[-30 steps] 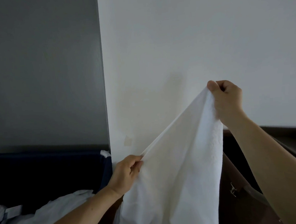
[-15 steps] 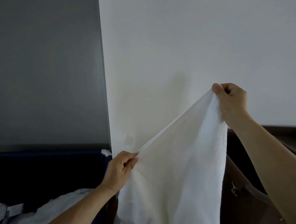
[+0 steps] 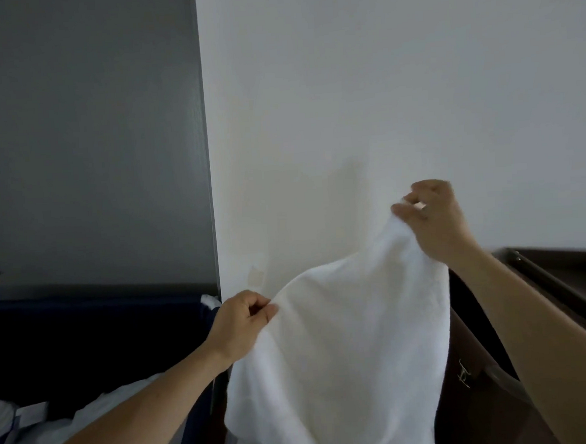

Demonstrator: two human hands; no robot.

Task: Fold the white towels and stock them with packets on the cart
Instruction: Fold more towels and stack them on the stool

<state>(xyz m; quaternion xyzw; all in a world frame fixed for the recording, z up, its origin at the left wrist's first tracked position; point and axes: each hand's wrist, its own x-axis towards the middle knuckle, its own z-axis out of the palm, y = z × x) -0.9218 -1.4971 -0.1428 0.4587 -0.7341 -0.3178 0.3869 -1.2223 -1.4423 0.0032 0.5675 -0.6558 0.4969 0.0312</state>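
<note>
I hold a white towel (image 3: 344,349) up in front of a white wall. My left hand (image 3: 246,315) pinches its upper edge at the lower left. Higher up on the right, my right hand (image 3: 432,220) holds the towel's top corner between thumb and curled fingers; this hand is blurred. Between my hands the edge sags in a soft curve, and the rest of the cloth hangs down out of the frame. No packets are in view.
A dark blue bin (image 3: 96,336) stands at the left with crumpled white linen (image 3: 57,435) in it. A dark brown cart or cabinet (image 3: 562,280) with a metal latch (image 3: 464,376) is at the right. The white wall corner (image 3: 209,158) is straight ahead.
My hands have come closer together: the right moved left, the left rose a little. The towel edge, taut before, now hangs slack between them.
</note>
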